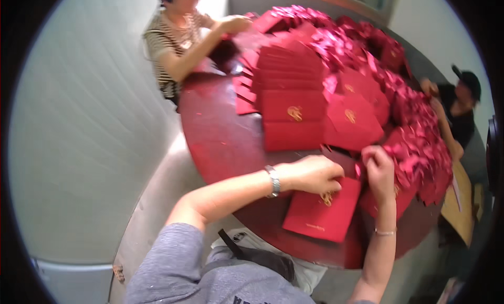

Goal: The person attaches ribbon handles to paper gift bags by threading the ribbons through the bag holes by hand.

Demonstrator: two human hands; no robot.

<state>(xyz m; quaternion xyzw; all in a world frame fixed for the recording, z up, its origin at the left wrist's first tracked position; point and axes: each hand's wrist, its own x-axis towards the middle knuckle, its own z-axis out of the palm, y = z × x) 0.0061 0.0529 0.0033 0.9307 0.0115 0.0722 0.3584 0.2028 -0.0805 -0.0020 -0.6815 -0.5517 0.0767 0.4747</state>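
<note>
The left hand [311,174] lies over the upper edge of the red card [320,217], fingers bent and close together, tips touching or just above its face; whether they grip it, I cannot tell. The right hand [379,165] is up and right of the card, fingers curled in toward the thumb, just beside a pink strip [358,171]; blur hides whether they hold it.

The card bears 1 gold motif [326,198] near the left fingertips and 1 short line of small gold print [315,226] toward its lower edge, not legible. It is flat, 4-cornered and deep red, lying at a slant on the round table [218,131].

Beyond the card is a stack [294,139] of red pieces; right of it, shiny ribbons [420,146] are heaped. 2 co-workers [176,47] are well beyond it, on opposite sides.
</note>
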